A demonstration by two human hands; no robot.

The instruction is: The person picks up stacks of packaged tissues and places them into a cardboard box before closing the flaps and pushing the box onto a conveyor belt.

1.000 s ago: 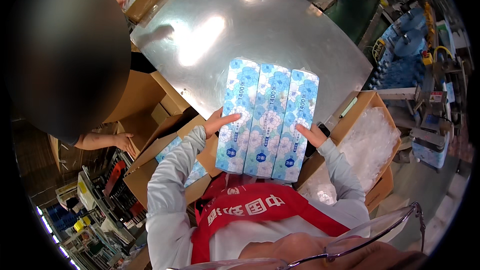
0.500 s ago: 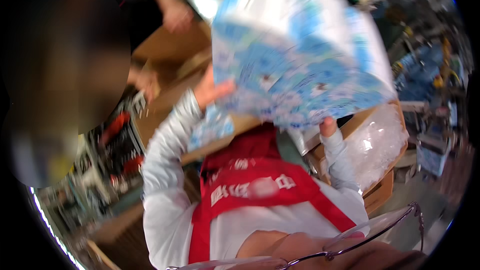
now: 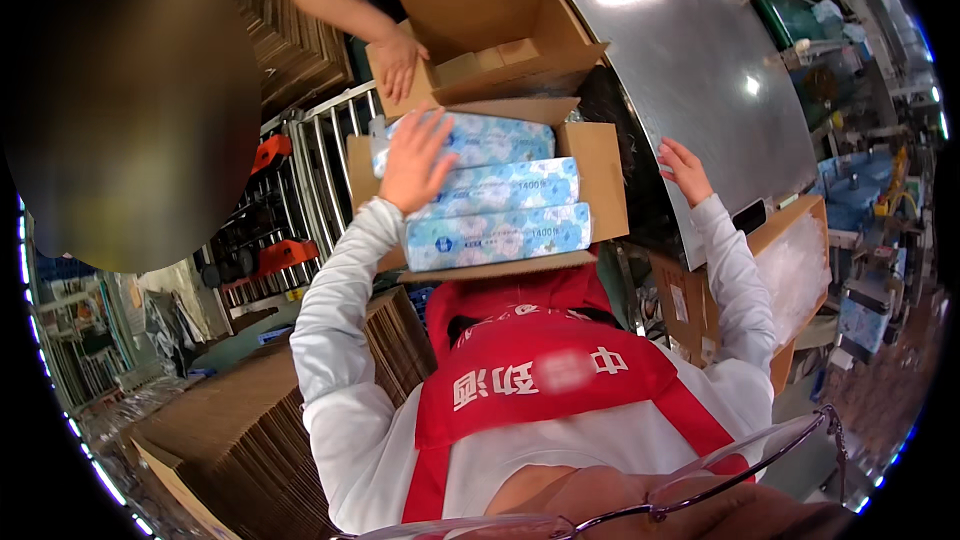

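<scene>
Three blue floral soft packs (image 3: 500, 232) lie side by side in an open cardboard carton (image 3: 605, 180) in front of me. Their shape resembles bundled tissue packs. My left hand (image 3: 415, 160) rests over the left end of the far packs, fingers spread, holding nothing. Off to the right of the carton, my right hand (image 3: 685, 170) hovers by the edge of the metal table, fingers stretched and nothing in them. The carton's near flap (image 3: 500, 267) is folded outward against my red apron.
Beyond my carton, a co-worker's hand (image 3: 398, 62) touches a second open carton (image 3: 470, 0). A shiny metal table (image 3: 690, 50) stands at right. Flattened cardboard (image 3: 250, 440) is stacked at lower left. A metal roller rack (image 3: 335, 155) is left of my carton.
Both hands held a large floral bundle up in the air; they are now empty and apart. Floral packs now fill the carton. The view has steadied, and the co-worker's hands are at the far carton.
</scene>
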